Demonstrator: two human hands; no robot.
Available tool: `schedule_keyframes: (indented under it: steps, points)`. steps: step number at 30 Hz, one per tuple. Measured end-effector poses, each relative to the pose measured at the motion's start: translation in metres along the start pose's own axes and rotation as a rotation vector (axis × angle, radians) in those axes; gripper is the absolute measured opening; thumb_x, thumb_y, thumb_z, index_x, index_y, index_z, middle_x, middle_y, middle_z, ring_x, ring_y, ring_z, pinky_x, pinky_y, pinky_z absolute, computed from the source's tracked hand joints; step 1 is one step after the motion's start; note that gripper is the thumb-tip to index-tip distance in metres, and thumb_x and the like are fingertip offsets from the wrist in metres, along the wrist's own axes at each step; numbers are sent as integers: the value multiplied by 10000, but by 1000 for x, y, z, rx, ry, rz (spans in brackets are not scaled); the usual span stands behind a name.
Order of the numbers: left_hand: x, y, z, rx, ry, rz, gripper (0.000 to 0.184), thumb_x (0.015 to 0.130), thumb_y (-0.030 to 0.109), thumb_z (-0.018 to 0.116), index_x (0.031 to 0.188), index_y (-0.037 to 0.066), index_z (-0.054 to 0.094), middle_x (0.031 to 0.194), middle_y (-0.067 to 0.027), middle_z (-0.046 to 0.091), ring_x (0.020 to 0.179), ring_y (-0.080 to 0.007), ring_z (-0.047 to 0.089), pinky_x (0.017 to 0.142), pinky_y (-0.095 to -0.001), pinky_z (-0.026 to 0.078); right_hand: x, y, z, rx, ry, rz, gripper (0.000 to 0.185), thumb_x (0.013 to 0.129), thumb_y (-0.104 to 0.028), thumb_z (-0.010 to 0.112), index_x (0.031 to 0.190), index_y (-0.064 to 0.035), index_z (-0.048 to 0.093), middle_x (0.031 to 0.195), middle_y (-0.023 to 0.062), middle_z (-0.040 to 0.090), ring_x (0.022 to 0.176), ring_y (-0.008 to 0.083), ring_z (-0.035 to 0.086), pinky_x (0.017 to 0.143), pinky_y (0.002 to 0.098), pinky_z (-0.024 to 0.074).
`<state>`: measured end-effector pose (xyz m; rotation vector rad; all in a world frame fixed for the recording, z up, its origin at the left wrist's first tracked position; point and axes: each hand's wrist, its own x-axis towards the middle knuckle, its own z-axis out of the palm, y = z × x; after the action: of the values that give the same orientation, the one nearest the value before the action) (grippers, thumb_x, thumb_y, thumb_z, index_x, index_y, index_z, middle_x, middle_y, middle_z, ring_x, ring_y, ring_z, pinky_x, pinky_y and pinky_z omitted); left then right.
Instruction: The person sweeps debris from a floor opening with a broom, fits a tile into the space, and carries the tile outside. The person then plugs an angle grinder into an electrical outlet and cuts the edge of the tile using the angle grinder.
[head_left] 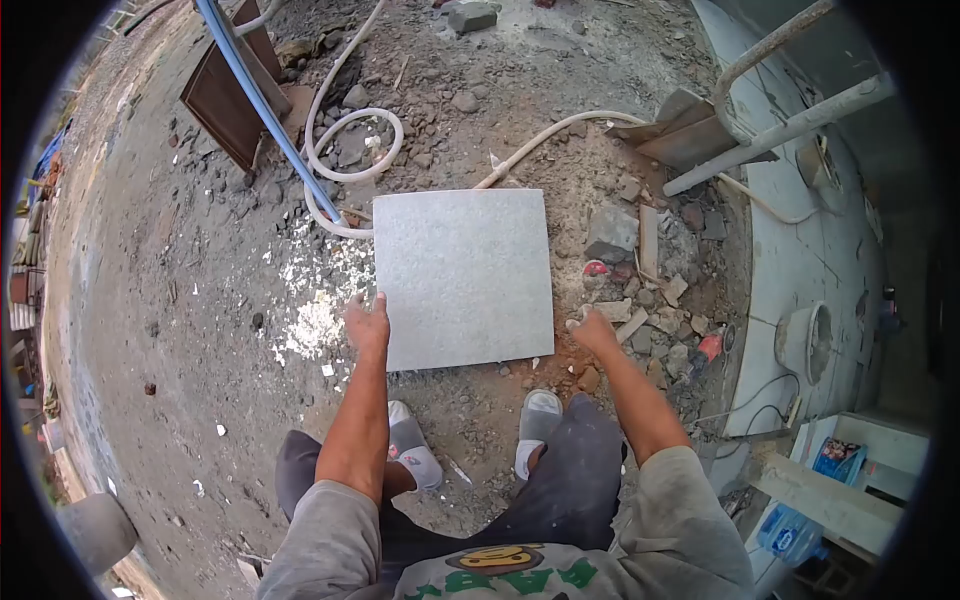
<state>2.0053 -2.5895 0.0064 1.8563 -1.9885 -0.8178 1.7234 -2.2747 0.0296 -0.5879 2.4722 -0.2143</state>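
A square light-grey tile (463, 275) is in front of my feet, its flat face toward me. My left hand (368, 325) is at its left edge, the thumb along the edge and the fingers curled beside it. To the right of the tile, my right hand (594, 332) is a little apart from its edge. The fingers of that hand are curled in, and I cannot make out whether something small is in them. White crumbs (318, 325) are scattered on the ground by my left hand. Broken stones (632, 325) lie close to my right hand.
A pale hose (357, 176) loops behind the tile, near a blue pipe (245, 80) and a brown panel (222, 100). Metal poles (780, 135) stand at the right. A bucket (803, 338) and a water bottle (790, 533) are further right. My slippered feet are below the tile.
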Motion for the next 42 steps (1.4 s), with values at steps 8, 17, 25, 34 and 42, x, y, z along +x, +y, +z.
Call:
schedule_keyframes:
  steps: [8, 17, 25, 34, 42]
  points:
    - [13, -29, 74, -449, -224, -283, 588, 834, 317, 708, 1198, -110, 533, 1192, -224, 589, 1095, -301, 573, 954, -379, 435, 115, -17, 87, 296, -47, 40, 583, 799, -349, 677, 1180, 72, 547, 1115, 265, 623, 1064, 379, 603, 910, 409, 470]
    - [11, -57, 98, -541, -351, -363, 599, 862, 288, 683, 1239, -136, 489, 1211, -229, 575, 1099, -301, 557, 979, -373, 411, 186, -54, 47, 391, 78, 86, 526, 766, -267, 675, 1174, 44, 559, 1165, 272, 594, 1114, 397, 568, 951, 427, 456]
    - [8, -57, 103, -252, -96, -271, 609, 854, 303, 680, 1246, -115, 475, 1224, -244, 553, 1109, -328, 544, 965, -403, 414, 157, -17, 64, 383, 218, -56, 561, 789, -273, 671, 1249, 14, 528, 1215, 243, 569, 1147, 384, 540, 978, 409, 430]
    - [-36, 50, 117, 129, 108, 290, 532, 847, 276, 649, 1259, -32, 512, 1236, -205, 525, 1140, -337, 491, 978, -433, 385, 0, 193, -10, 27, 1036, 397, 444, 790, -123, 661, 1187, 23, 528, 1221, 212, 497, 1165, 381, 453, 981, 461, 365]
    - [-109, 104, 151, -219, -610, 264, 384, 900, 258, 595, 1179, -5, 588, 926, -144, 665, 848, -213, 634, 782, -343, 504, 12, 371, -9, 226, 666, 1040, 775, 753, -371, 736, 1288, 99, 428, 1289, 271, 506, 1193, 422, 497, 992, 471, 409]
